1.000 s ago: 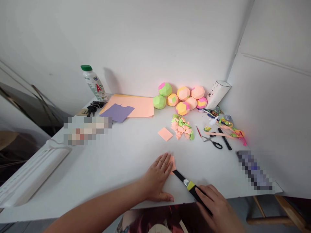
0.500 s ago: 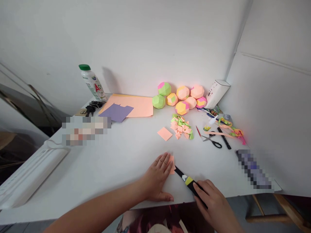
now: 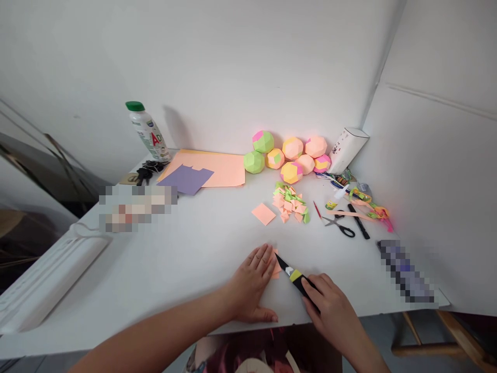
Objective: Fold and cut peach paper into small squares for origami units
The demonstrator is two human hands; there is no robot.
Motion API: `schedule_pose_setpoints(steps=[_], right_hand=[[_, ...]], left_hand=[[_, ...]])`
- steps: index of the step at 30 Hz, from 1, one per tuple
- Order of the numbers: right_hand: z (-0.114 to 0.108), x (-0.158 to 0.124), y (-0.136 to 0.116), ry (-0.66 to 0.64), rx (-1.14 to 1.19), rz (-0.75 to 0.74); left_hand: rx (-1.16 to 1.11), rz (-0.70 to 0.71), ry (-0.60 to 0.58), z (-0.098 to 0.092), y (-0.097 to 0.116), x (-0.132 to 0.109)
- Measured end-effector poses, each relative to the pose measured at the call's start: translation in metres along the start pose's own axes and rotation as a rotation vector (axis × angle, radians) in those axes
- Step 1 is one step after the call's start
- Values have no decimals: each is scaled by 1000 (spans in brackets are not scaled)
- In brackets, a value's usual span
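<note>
My left hand (image 3: 254,282) lies flat on the white table with its fingers stretched out, covering most of a small peach paper piece (image 3: 276,270). Only the paper's right edge shows past the fingers. In my right hand (image 3: 328,303) is a black and yellow utility knife (image 3: 297,280). Its dark blade points up and left, with the tip over the paper close to my left fingertips. Beyond my hands lies a peach paper square (image 3: 264,213). Right of it is a heap of small folded peach and green paper pieces (image 3: 289,203).
Faceted paper balls (image 3: 291,172) line the wall. Scissors (image 3: 341,225), a black marker (image 3: 359,221) and a glue bottle (image 3: 337,197) lie at right. Peach sheets (image 3: 227,171), a purple sheet (image 3: 188,178) and a green-capped bottle (image 3: 149,132) are at back left, a white power strip (image 3: 58,285) nearer.
My right hand has moved up and left with the utility knife, bringing the blade tip from the paper's right edge to near its upper part. My left hand has stayed in place.
</note>
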State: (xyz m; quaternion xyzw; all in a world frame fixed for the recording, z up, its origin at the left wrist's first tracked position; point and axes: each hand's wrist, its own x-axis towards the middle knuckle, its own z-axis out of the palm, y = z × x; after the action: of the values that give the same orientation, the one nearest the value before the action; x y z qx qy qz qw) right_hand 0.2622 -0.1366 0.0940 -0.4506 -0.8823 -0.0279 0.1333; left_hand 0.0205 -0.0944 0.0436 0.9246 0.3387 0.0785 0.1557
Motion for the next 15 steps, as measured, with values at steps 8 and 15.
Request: schedule_pose_setpoints(steps=[8, 15], right_hand=[[7, 16, 2, 10, -27, -8], [9, 15, 13, 57, -13, 47]], left_hand=[[11, 10, 21, 3, -2, -1], [74, -7, 74, 5, -3, 0]])
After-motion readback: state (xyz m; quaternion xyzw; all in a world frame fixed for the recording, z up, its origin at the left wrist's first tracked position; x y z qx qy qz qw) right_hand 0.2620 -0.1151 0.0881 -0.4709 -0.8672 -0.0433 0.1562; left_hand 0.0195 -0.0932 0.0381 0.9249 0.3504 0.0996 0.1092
